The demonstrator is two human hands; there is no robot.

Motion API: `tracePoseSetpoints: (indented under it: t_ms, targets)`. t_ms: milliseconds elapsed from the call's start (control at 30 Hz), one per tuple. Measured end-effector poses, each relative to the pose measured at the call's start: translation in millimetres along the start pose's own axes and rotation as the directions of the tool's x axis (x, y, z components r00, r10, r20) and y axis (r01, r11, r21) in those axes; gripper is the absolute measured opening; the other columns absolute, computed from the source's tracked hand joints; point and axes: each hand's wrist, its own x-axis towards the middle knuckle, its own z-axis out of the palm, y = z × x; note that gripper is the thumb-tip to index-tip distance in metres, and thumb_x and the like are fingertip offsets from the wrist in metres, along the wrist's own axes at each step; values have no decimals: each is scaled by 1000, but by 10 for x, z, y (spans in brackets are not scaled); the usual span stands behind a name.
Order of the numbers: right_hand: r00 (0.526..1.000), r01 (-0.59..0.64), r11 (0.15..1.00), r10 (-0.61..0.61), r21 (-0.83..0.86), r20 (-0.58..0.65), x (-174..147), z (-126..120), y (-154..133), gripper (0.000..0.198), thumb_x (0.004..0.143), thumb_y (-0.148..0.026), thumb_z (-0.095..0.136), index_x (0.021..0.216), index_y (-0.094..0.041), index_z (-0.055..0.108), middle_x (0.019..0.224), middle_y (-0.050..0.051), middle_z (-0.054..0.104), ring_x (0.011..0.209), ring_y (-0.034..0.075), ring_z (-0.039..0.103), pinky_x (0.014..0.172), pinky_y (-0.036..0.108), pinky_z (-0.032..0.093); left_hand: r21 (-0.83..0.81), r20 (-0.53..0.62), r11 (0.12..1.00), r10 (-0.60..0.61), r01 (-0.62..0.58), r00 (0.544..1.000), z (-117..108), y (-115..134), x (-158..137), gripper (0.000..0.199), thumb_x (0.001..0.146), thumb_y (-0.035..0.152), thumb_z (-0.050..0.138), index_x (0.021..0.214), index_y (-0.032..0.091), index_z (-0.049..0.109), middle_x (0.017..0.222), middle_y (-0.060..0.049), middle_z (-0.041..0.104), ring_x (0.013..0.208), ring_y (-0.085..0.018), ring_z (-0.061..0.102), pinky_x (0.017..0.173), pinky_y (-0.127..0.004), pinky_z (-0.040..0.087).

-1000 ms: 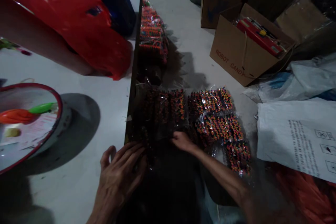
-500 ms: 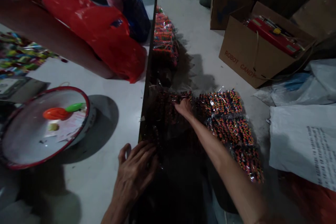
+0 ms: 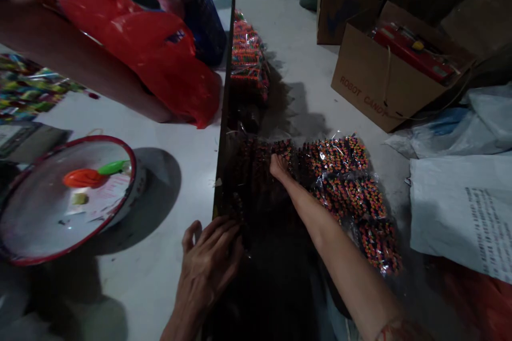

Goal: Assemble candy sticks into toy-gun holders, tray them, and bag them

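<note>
Our right hand, farther out than second ago, now among speckled packets, so reach seems made; fingers curled, grip we can't tell. Most visible packets: three to four o'clock from it. Our left hand, seven o'clock, bent over desk edge, grip hidden.

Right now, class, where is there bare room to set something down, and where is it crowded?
Bare tabletop shows between the basin, the red bag and the left hand; bare floor shows between the orange packs and the open carton. It is crowded right beside that tabletop, where the right hand is down among speckled packs.
</note>
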Motion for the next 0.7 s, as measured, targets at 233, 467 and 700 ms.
tracePoseSetpoints:
  t_ms: [233, 467, 700]
  targets:
    - [996, -9, 1000, 12, 28, -85, -327, -106, 238, 29, 88, -27, 41, 92, -16, 68, 95, 10, 68, 87, 19, 61, 68, 24, 38, -10, 21, 1000, 28, -27, 999, -9, -34, 0, 23, 78, 22, 56, 101, 25, 61, 103, -5, 69, 107, -27, 58, 106, -52, 21]
    - [987, -17, 995, 32, 96, -155, -1185, -448, 1011, 27, 83, -23, 42, 63, -16, 59, 63, 0, 58, 61, 11, 51, 54, 21, 27, -8, 30, 1000, 13, -13, 999, -20, -5, 4, 22, 79, 21, 55, 100, 25, 61, 104, -4, 69, 107, -26, 58, 105, -51, 23]
    - [977, -91, 975, 126, 201, -169, -2183, -482, 1848, 29, 79, -26, 39, 51, -20, 37, 49, -3, 42, 51, 12, 42, 50, 23, 25, -1, 20, 1000, -7, 7, 1000, -47, 47, 39, 20, 78, 21, 56, 97, 25, 61, 101, -4, 70, 106, -26, 58, 105, -51, 22]
